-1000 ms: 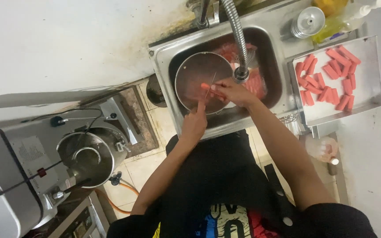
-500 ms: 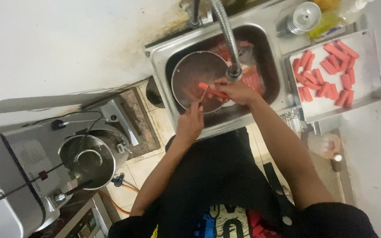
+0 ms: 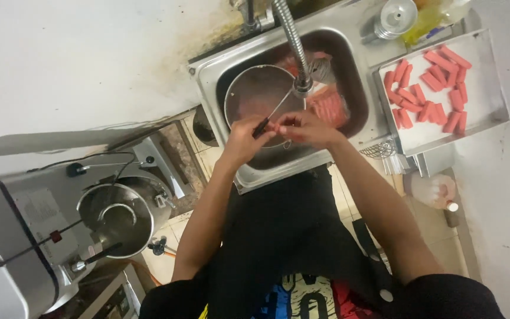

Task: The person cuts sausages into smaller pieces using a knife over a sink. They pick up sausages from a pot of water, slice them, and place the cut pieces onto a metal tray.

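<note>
My left hand (image 3: 242, 140) grips a small knife (image 3: 268, 117) by its black handle, the thin blade pointing up over a round metal bowl (image 3: 254, 94) in the steel sink (image 3: 208, 71). My right hand (image 3: 308, 127) is right beside it with curled fingers, its fingertips meeting the knife hand. Whatever they pinch is hidden. Red sausages (image 3: 330, 106) lie in the sink next to the bowl, under the flexible metal faucet (image 3: 293, 41).
A metal tray (image 3: 485, 112) to the right of the sink carries several cut red sausage pieces (image 3: 429, 88). A metal lid (image 3: 398, 16) lies behind it. A stand mixer (image 3: 13, 236) with a steel bowl (image 3: 116, 218) stands at the left. A bottle (image 3: 435, 192) lies on the floor.
The hands have come closer together over the bowl. The red piece seen at my right fingertips earlier no longer shows, and the knife is now plainly visible.
</note>
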